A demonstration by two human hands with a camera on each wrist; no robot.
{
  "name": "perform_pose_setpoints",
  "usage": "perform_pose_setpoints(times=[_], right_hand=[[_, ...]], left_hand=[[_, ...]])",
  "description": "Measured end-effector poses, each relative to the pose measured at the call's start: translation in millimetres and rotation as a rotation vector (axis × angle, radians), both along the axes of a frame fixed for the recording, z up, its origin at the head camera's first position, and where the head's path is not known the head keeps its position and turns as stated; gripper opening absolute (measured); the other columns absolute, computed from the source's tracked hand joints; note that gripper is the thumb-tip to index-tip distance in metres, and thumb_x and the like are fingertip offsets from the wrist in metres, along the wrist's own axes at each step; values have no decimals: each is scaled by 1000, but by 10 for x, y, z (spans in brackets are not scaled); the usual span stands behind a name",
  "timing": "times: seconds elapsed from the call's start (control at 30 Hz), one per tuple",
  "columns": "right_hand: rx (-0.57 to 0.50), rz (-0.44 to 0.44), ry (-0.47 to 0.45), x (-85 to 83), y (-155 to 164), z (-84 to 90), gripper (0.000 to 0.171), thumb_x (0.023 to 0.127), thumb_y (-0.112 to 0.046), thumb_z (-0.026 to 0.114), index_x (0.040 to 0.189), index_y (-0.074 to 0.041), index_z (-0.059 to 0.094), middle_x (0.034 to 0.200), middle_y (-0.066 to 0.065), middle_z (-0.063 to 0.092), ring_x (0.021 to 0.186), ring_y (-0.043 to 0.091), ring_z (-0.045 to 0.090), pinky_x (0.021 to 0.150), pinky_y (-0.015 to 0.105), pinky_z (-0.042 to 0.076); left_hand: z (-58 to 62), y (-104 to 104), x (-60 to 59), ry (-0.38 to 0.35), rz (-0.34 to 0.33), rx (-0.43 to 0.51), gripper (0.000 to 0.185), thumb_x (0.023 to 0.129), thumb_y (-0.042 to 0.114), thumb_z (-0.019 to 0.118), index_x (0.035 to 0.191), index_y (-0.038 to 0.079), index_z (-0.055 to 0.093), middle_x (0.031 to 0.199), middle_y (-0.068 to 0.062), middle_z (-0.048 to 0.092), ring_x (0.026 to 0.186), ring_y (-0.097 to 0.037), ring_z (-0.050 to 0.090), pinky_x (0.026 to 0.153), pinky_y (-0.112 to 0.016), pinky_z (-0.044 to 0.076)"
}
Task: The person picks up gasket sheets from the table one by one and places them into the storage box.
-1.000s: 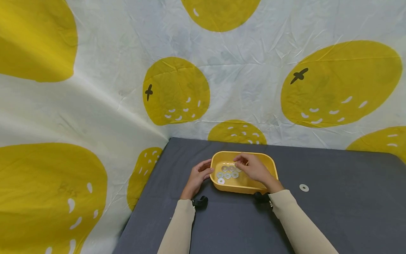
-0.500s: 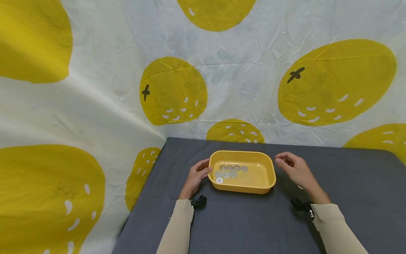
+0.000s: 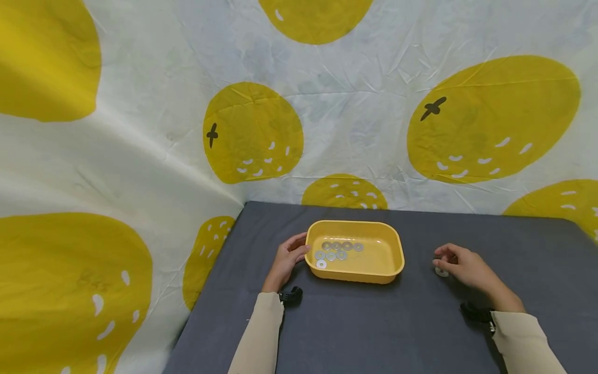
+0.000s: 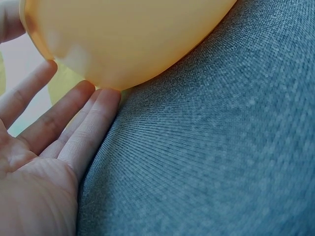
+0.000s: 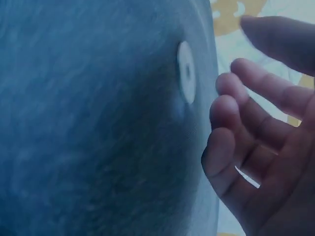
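Observation:
A yellow plastic tub (image 3: pixel 383 267) stands on the grey table (image 3: pixel 355 322) and holds several flat metal washers (image 3: pixel 337 251) in its left half. My left hand (image 3: pixel 288 257) rests against the tub's left end with straight fingers (image 4: pixel 74 130) touching its wall (image 4: pixel 128 39). My right hand (image 3: pixel 460 266) hovers over the table to the right of the tub, fingers loosely spread, just above a single washer (image 3: pixel 441 272) lying on the cloth. The right wrist view shows that washer (image 5: pixel 186 77) flat on the table, a little apart from my fingertips (image 5: pixel 224 110).
A white backdrop with big yellow fruit prints (image 3: pixel 254 132) hangs close behind and to the left of the table. The table's left edge (image 3: pixel 205 296) runs down toward me. Grey cloth stretches to the right of my right hand.
My right hand left the tub, where it let a washer go, swung right across the table and came down over the lone washer. The left hand has stayed on the tub.

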State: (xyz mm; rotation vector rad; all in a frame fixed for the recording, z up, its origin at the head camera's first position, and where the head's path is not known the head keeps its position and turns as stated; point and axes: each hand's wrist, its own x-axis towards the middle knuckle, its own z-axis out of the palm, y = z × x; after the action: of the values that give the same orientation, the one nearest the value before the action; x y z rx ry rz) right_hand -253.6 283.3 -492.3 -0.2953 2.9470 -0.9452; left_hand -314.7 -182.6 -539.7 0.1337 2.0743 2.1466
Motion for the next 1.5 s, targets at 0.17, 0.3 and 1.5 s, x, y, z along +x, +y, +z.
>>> perform_pose_setpoints(times=[0.17,0.3,1.5], right_hand=[[75,45,-20,-21,66,-47,30,95,-27,74,110,-2,67,90,1,60,75,8,50,65,29,42],[80,65,-9,-27,126,-81,28,90,-23,79,104,-3,67,89,1,59,76,8,48,66,29,41],[16,115,-3,4,124,-87,21,94,-17,74,111,-5,70,74,-6,58,62,2,46,59,24,38]], left_hand=[[3,1,7,-4,-1,2,49,97,17,70,145,18,59,140,-16,61,124,-27,63,94,-32,59],[13,6,6,-7,4,11,49,97,17,70,145,18,59,141,-16,61,125,-28,63,94,-32,59],[23,7,26,5,-9,6,48,99,17,69,145,17,58,145,-15,59,131,-33,60,98,-35,58]])
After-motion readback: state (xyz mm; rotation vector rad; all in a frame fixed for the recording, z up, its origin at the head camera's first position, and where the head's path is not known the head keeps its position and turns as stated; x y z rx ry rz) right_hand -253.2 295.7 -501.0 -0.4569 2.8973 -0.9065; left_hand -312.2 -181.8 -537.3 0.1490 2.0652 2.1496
